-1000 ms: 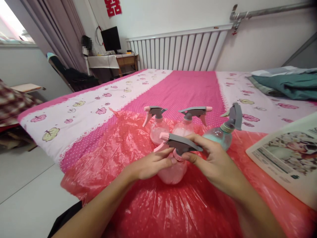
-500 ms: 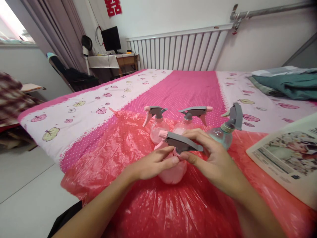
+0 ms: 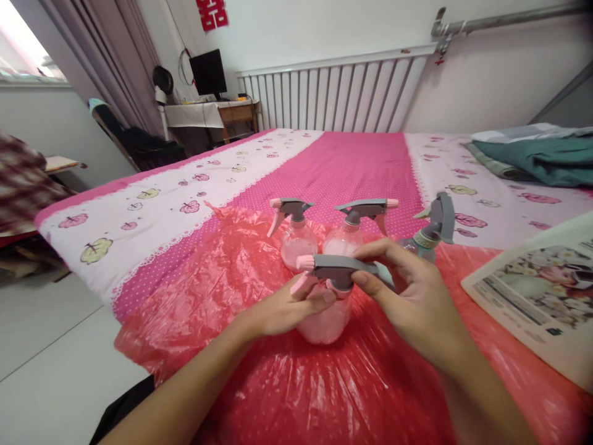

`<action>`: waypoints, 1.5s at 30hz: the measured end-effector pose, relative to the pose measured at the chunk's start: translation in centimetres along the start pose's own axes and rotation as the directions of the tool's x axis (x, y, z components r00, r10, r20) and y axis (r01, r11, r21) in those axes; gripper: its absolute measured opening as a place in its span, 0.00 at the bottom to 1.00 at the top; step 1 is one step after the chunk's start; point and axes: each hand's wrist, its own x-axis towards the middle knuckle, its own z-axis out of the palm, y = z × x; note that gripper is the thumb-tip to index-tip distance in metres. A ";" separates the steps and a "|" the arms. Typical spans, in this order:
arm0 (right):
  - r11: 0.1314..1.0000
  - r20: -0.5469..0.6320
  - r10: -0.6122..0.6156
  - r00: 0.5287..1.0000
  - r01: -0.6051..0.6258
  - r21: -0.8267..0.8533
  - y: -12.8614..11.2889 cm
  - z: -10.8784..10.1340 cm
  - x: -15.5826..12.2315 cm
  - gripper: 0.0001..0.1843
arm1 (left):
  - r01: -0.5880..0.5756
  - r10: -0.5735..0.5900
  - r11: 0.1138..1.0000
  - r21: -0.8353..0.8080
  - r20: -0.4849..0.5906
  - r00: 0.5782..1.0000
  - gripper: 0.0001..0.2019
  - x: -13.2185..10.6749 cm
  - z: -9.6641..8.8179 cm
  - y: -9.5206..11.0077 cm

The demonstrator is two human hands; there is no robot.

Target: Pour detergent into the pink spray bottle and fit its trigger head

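Observation:
A clear pink spray bottle [image 3: 324, 321] stands upright on a red plastic sheet [image 3: 287, 389] in front of me. Around its neck and upper body my left hand [image 3: 290, 309] is closed, the thumb near the pink collar. Its grey and pink trigger head [image 3: 340, 267] sits on the neck, nozzle to the left. My right hand [image 3: 407, 284] pinches the rear of that head between thumb and fingers. Just behind stand two more pink bottles, a left one [image 3: 298, 244] and a middle one [image 3: 345, 235]. A greenish spray bottle [image 3: 424, 238] is partly hidden by my right hand.
A printed paper sheet [image 3: 542, 290] lies at the right on the red plastic. Folded teal cloth [image 3: 537, 154] rests on the bed [image 3: 365, 161] farther back. Beyond are a white radiator [image 3: 333, 99], a desk with a monitor [image 3: 208, 74], and a dark chair [image 3: 134, 142].
The trigger head has turned and now sits more level, its nozzle slightly lower. My right hand has shifted a little right along it. My left hand stays at the bottle.

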 end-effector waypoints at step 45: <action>0.996 -0.166 -0.086 0.982 0.086 -0.012 -0.5 1.5 -0.4 0.05 | -0.050 0.077 0.991 0.127 -0.218 0.973 0.39 0.2 0.6 -1.2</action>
